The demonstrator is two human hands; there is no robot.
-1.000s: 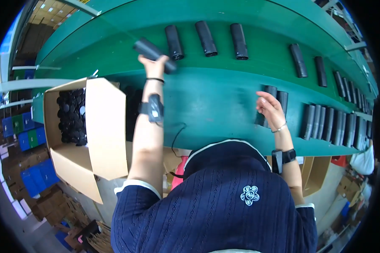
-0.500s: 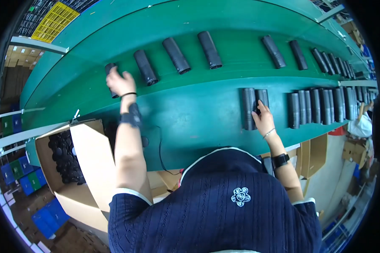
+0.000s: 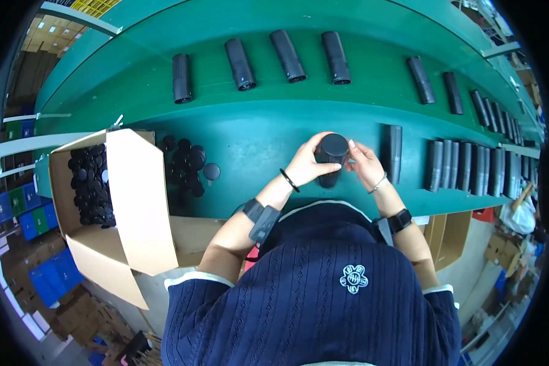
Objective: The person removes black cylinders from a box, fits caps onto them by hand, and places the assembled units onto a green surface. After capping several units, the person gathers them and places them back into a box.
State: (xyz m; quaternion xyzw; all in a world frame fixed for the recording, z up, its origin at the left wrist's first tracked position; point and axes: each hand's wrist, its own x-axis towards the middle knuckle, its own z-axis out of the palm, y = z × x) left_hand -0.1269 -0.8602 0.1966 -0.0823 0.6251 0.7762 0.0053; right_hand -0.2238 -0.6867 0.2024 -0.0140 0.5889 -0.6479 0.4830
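Above the green worktop, left fingers and right fingers clamp one black tube.

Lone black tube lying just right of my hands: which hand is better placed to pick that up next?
Probably your right hand: it is nearer the lone tube, while your left hand, farther away, grips the held tube.

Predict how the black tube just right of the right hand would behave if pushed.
The black tube would probably roll sideways, since it lies on its long, rounded side. It seems stiff, showing no sag or dents. It may slide too, as the green bench looks smooth.
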